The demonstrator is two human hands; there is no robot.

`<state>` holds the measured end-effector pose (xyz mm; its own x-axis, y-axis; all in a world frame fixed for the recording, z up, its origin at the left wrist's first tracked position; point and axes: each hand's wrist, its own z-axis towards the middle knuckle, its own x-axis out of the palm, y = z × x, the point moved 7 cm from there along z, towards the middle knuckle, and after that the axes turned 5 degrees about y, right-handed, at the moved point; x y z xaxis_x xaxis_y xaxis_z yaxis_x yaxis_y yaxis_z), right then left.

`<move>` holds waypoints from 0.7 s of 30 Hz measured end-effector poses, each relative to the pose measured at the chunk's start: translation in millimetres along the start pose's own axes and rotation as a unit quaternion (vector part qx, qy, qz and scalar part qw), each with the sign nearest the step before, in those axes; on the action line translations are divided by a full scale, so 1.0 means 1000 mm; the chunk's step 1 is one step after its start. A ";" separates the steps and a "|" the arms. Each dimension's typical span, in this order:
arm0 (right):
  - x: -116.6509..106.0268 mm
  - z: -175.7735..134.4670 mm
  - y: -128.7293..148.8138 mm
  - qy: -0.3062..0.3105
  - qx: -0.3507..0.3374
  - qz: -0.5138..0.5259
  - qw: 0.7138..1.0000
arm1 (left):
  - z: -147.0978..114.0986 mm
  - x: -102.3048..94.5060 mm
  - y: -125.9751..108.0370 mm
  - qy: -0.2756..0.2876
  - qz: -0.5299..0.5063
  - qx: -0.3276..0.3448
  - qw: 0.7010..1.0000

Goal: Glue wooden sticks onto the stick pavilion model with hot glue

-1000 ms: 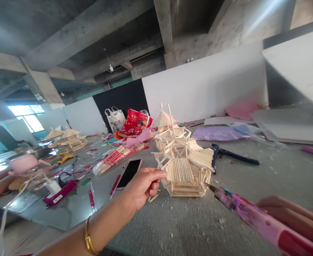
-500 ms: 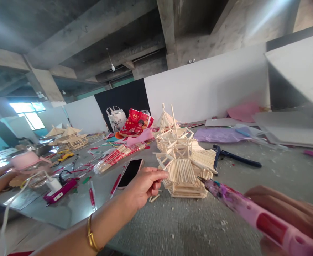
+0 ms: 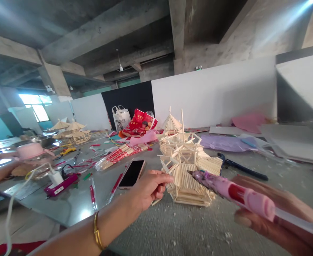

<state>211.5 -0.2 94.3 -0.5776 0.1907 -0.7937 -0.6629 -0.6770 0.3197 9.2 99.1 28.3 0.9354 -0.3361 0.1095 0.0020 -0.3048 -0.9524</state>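
Observation:
A pavilion model of thin wooden sticks [image 3: 189, 175] stands upright on the table in front of me, with a pointed roof at its back and a tall stick rising from the middle. My left hand [image 3: 151, 188] is closed, thumb and forefinger pinching at the left edge of the model's lower front roof. Anything small between the fingertips is hidden. In my right hand [image 3: 281, 234] is a pink hot glue gun [image 3: 255, 201], gripped with a clear glue stick showing from its rear. Its dark nozzle points at the right part of that roof, touching or very near.
Dark-handled cutters [image 3: 245, 170] lie right of the model. A phone [image 3: 132, 174], bundled sticks [image 3: 123, 156] and a purple power strip [image 3: 61, 185] lie to the left. Another person's arms [image 3: 0, 167] are at the far left, near a pink pot [image 3: 30, 151]. More stick models [image 3: 73, 133] stand behind.
The glue gun's nozzle has moved left and up, from the roof's right lower edge onto the roof. My left hand keeps its place at the model. The view has shifted slightly.

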 end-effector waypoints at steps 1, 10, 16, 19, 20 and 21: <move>0.003 0.002 0.000 0.033 0.000 0.007 0.999 | 0.000 0.000 0.000 0.001 -0.002 0.001 1.000; 0.005 0.012 0.000 0.044 0.025 0.050 0.998 | 0.003 0.001 0.004 0.027 -0.028 0.007 0.999; 0.011 0.005 -0.010 0.089 0.074 0.068 0.991 | 0.006 0.000 0.005 0.043 -0.042 0.009 0.998; 0.010 0.004 -0.012 0.074 0.071 0.068 0.992 | 0.006 0.000 0.006 0.044 -0.043 0.010 0.998; 0.010 0.004 -0.012 0.072 0.068 0.062 0.993 | 0.005 0.000 0.006 0.044 -0.042 0.010 0.998; 0.011 0.005 -0.012 0.074 0.060 0.053 0.994 | 0.005 0.000 0.006 0.045 -0.041 0.009 0.998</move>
<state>210.8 13.4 84.5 -0.5765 0.0114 -0.8170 -0.6593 -0.5971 0.4569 10.8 101.9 21.0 0.8965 -0.3889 0.2124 0.0850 -0.3194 -0.9438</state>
